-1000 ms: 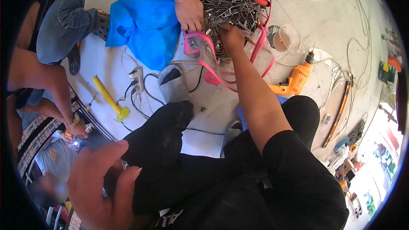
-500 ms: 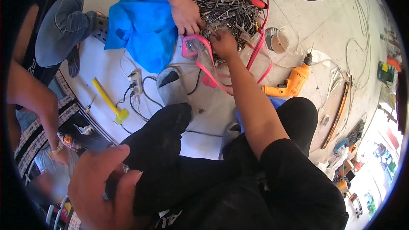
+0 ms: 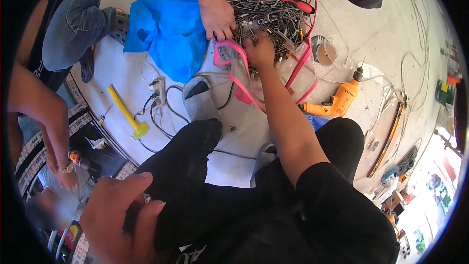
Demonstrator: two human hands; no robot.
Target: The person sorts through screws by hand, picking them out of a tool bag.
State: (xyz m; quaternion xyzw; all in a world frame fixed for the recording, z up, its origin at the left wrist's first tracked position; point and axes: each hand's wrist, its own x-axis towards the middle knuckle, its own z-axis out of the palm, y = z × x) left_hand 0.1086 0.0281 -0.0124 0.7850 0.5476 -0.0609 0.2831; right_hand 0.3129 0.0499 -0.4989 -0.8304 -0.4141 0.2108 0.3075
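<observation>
Far across the floor (image 3: 376, 34), a pink-trimmed clear bag (image 3: 227, 49) lies spread open so the person's right hand (image 3: 259, 51) and a co-worker's hand (image 3: 217, 17) can dig among its metal tools (image 3: 266, 12). The right grip is buried and unreadable. The near left hand (image 3: 119, 215) rests on a knee, its grip unclear.

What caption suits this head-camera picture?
Right hand reaches into a pink-trimmed bag of metal tools beside another person's hand.

the tools (image 3: 266, 10) in the pile are bare grey metal, a bit shiny. the bag (image 3: 292, 63) under the tools is clear, glossy plastic with pink edges. left of the tools, the blue sheet (image 3: 166, 29) looks thin and crinkly. right of the tools, the drill (image 3: 337, 103) is smooth orange plastic.
</observation>
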